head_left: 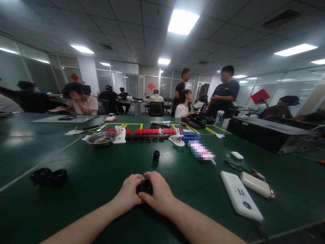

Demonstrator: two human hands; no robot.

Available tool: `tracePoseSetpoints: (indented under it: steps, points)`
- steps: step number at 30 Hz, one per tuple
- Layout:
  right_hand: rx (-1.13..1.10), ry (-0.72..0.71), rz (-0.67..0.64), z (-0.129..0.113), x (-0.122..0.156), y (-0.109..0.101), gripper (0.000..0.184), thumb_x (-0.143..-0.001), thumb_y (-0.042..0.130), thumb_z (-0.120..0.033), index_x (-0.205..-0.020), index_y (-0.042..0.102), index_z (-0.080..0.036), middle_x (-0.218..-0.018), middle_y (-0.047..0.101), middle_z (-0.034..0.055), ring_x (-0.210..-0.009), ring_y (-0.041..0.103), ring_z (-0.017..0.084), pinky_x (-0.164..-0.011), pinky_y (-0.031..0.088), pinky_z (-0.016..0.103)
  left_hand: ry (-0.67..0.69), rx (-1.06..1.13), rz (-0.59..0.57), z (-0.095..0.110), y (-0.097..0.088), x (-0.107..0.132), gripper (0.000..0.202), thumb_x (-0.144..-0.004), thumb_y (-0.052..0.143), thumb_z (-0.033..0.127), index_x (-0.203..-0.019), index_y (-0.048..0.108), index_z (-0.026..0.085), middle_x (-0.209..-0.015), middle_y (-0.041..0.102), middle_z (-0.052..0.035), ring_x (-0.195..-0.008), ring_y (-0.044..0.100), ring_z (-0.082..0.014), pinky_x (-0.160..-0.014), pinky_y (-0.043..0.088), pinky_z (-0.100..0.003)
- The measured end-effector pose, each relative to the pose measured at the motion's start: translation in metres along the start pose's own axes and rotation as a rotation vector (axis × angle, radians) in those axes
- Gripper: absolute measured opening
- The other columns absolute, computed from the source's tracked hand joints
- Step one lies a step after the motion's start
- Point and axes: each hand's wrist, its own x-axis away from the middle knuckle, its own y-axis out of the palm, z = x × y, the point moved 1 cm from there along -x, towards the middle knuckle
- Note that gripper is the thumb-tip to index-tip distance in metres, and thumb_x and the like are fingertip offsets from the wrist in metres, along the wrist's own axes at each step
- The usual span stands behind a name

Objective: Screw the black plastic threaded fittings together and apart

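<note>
My left hand (pixel 130 190) and my right hand (pixel 159 190) meet over the near part of the green table. Between them they hold a round black part (pixel 146 187) with a dark hollow facing up. Its lower side is hidden by my fingers, and its exact kind does not show. Just beyond my hands a small black cylindrical part (pixel 156 155) stands on the table. Off to the left, two larger glossy black ring-like parts (pixel 40 175) lie side by side.
Further back are a metal bowl (pixel 101 139) of small pieces, white clamps (pixel 177 138), a red strip (pixel 152 131) and a blue tray (pixel 190 137). On the right lie a white device (pixel 241 196), a cream device (pixel 257 184) and a black case (pixel 266 134). Several people are beyond.
</note>
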Motion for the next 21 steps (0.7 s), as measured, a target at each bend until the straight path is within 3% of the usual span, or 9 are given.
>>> tracePoseSetpoints:
  steps: [2,5,8,11,14,17,21]
  points:
    - [-0.016,-0.012,-0.019,-0.0011,0.0,-0.0003,0.043,-0.065,0.059,-0.019,-0.106,0.047,-0.02,-0.1,0.053,0.0046,-0.094,0.049,0.02,-0.084,0.038,0.035,-0.009,0.012,-0.003,0.0041,0.0011,0.0007,0.04,-0.057,0.064,0.028,-0.096,0.058,0.017,-0.104,0.054,-0.0066,-0.099,0.047,-0.0247,-0.088,0.037,-0.036]
    - [-0.084,-0.027,-0.048,-0.0007,0.0016,-0.0011,0.056,-0.063,0.054,-0.011,-0.117,0.04,-0.02,-0.109,0.051,0.0054,-0.101,0.047,0.019,-0.089,0.036,0.034,-0.031,0.026,-0.026,0.0099,-0.0016,0.0019,0.042,-0.059,0.063,0.029,-0.099,0.058,0.018,-0.106,0.054,-0.0063,-0.101,0.047,-0.0254,-0.09,0.036,-0.038]
    - [-0.108,-0.019,-0.014,-0.0012,0.0025,-0.0019,0.064,-0.063,0.06,-0.017,-0.122,0.036,-0.019,-0.116,0.047,0.0074,-0.107,0.043,0.021,-0.093,0.033,0.036,-0.001,0.04,-0.034,0.0103,-0.0026,0.0014,0.039,-0.06,0.064,0.031,-0.097,0.059,0.019,-0.108,0.054,-0.0062,-0.102,0.047,-0.0258,-0.089,0.037,-0.038]
    - [-0.079,0.04,0.047,-0.0025,0.0013,-0.0025,0.056,-0.062,0.065,-0.026,-0.114,0.044,-0.018,-0.109,0.05,0.0076,-0.102,0.045,0.023,-0.09,0.036,0.038,0.051,0.062,-0.026,0.007,0.0003,0.0002,0.035,-0.059,0.065,0.03,-0.092,0.062,0.02,-0.106,0.055,-0.006,-0.101,0.047,-0.0255,-0.088,0.038,-0.037]
    - [-0.105,0.043,0.022,-0.0032,0.0006,-0.0028,0.046,-0.065,0.057,-0.015,-0.109,0.046,-0.018,-0.102,0.053,0.006,-0.097,0.049,0.02,-0.087,0.039,0.036,0.046,0.102,-0.021,0.0053,0.0027,0.0001,0.037,-0.059,0.066,0.03,-0.094,0.061,0.02,-0.105,0.055,-0.0058,-0.1,0.047,-0.0252,-0.087,0.039,-0.037]
    - [-0.193,-0.033,-0.036,-0.0032,0.0023,-0.0031,0.057,-0.062,0.049,-0.005,-0.117,0.04,-0.019,-0.11,0.051,0.0058,-0.103,0.047,0.018,-0.091,0.037,0.034,0.022,0.12,-0.014,0.006,0.0027,0.0012,0.044,-0.06,0.065,0.029,-0.102,0.057,0.019,-0.106,0.055,-0.0063,-0.1,0.048,-0.0244,-0.086,0.039,-0.036]
    - [-0.181,-0.044,0.015,-0.0013,0.0035,-0.0047,0.062,-0.063,0.055,-0.012,-0.121,0.036,-0.019,-0.118,0.045,0.008,-0.11,0.042,0.021,-0.095,0.032,0.037,0.059,0.047,-0.022,0.0052,0.0001,0.0031,0.038,-0.059,0.067,0.035,-0.094,0.061,0.022,-0.109,0.053,-0.0051,-0.103,0.045,-0.0258,-0.09,0.035,-0.04]
